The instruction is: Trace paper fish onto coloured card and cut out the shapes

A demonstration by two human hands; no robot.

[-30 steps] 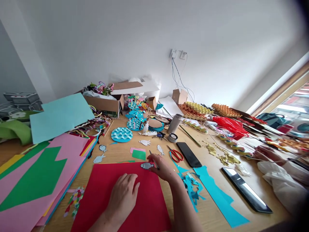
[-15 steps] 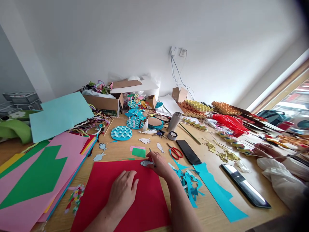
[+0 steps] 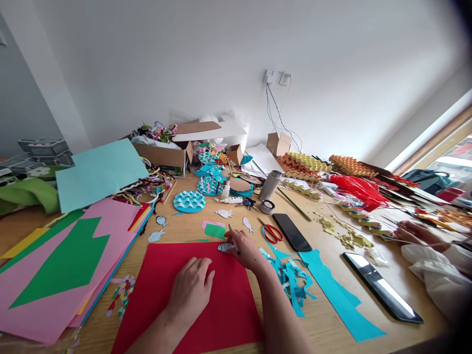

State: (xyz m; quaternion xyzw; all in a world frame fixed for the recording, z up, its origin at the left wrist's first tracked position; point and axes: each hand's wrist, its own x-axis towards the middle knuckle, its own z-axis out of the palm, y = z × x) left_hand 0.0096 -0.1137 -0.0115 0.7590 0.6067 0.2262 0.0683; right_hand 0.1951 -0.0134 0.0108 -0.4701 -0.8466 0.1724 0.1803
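Observation:
A sheet of red paper (image 3: 224,314) lies in front of me. My left hand (image 3: 191,285) rests on it palm down, its fingers loosely extended and holding nothing. At the sheet's far edge, my right hand (image 3: 244,248) is closed around a slim pen (image 3: 230,227), whose end pokes up above the fingers. Those same fingers touch a small grey-blue paper fish (image 3: 222,247) at the edge of the red sheet and partly cover it. Just beyond are small green (image 3: 214,231) and pink paper pieces, a white paper fish (image 3: 224,213) and another fish cutout (image 3: 248,224).
Red-handled scissors (image 3: 272,233), a black phone (image 3: 292,232) and blue paper scraps (image 3: 295,282) lie to the right. Coloured sheets (image 3: 73,265) are stacked at left. A metal bottle (image 3: 270,185) stands behind. Another person's hand (image 3: 416,232) is at far right.
The view has turned slightly left, so things appear shifted to the right. Both hands keep nearly the same places on the red paper, with the right still at the paper fish.

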